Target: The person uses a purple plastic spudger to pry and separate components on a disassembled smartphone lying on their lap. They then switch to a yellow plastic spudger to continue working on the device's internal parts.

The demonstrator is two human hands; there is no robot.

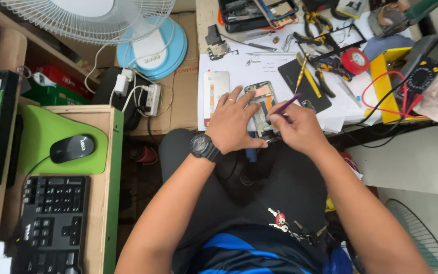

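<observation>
Nearest the camera: a dark lap, then two bare forearms reaching up to the near edge of the tabletop [280, 66]. Left hand [234, 124], watch at the wrist and ring on one finger, lay flat with fingers spread, pressing down on the opened phone [261, 104]; grip not closed around anything, only bearing on the phone's left edge and lower end. Right hand [297, 127], just right of the phone, had its grip pinched tight on a thin purple tool [286, 105], held like a pen and slanted up and away; working end hidden behind the fingers.

Phone lay back off, at the near edge of the tabletop on white paper, board and copper-coloured parts showing. Judged light, stiff but thin, and fragile inside: exposed parts and ribbon cables likely to tear or scratch under a slip. Best held by the outer frame along the long edges, never by the bare middle; flat pressure from above suited to stop sliding on the smooth paper. Tool judged light and slim, apt to roll, best pinched low near the tip.

Just left of the phone, a white phone panel [215, 91]. Right of the phone, a dark mat [305, 83] with a screwdriver [301, 71]. Farther right, a red tape roll [355, 61], a yellow stand [384, 86] and a meter [424, 68] with red and black leads. Beyond the phone, pliers [314, 23] and a tray of parts [249, 12]. Well left of the phone, a mouse [72, 148] and keyboard [51, 218] on a lower desk.
</observation>
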